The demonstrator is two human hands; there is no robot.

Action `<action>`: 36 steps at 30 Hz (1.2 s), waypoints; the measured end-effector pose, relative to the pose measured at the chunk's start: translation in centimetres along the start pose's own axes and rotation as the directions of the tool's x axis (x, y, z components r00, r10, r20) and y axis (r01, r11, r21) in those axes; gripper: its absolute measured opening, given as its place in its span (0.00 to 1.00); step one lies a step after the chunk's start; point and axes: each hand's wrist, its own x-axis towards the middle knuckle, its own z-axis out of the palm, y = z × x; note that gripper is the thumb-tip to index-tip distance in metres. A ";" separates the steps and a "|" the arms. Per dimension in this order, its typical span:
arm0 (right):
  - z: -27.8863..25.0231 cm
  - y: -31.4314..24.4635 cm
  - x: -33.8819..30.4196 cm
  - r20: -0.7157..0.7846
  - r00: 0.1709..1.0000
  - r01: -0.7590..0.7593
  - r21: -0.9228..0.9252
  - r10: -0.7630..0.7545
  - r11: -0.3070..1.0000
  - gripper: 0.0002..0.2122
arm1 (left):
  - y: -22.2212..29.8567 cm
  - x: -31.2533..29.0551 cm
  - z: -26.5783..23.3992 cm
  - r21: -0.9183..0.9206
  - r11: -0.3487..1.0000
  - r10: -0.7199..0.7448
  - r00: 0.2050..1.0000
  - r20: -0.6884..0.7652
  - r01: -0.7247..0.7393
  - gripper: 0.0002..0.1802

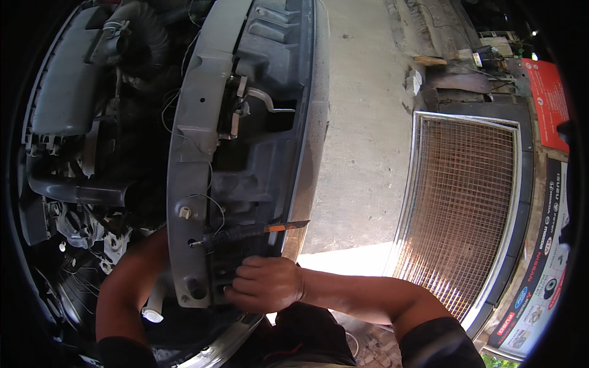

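My left forearm reaches into the engine bay and passes under the grey crossmember; the left hand is hidden beneath it. My right hand is closed in a fist over the dark front panel, close to the crossmember's near end. What its curled fingers hold, if anything, is hidden. Just beyond that hand lies a long dark tool with an orange band, its kind unclear. Its thin end lies toward a hole in the crossmember. A thin wire loops beside a pale plastic plug.
To the left are an engine cover and a black air duct. A hood latch sits mid-panel. Concrete floor lies to the right, with a rusty mesh grille, a red sign and a printed banner.
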 end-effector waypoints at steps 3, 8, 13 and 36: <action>0.2 0.1 -0.3 0.012 1.000 -0.002 -0.012 0.003 1.000 0.14 | 0.2 0.3 0.9 -0.005 1.000 0.013 1.000 0.020 -0.013 0.20; 0.3 -0.1 -0.2 -0.015 1.000 0.003 -0.017 -0.003 1.000 0.15 | 0.2 -0.2 0.7 -0.004 1.000 0.014 1.000 0.017 -0.014 0.20; 0.1 0.1 0.0 -0.018 1.000 0.011 0.015 -0.011 1.000 0.15 | 0.2 -0.4 0.5 0.005 1.000 0.006 1.000 0.005 -0.006 0.20; 0.5 0.2 -0.3 -0.050 0.999 0.013 0.013 -0.012 1.000 0.13 | -0.3 0.1 1.2 0.016 1.000 -0.013 1.000 0.023 0.012 0.20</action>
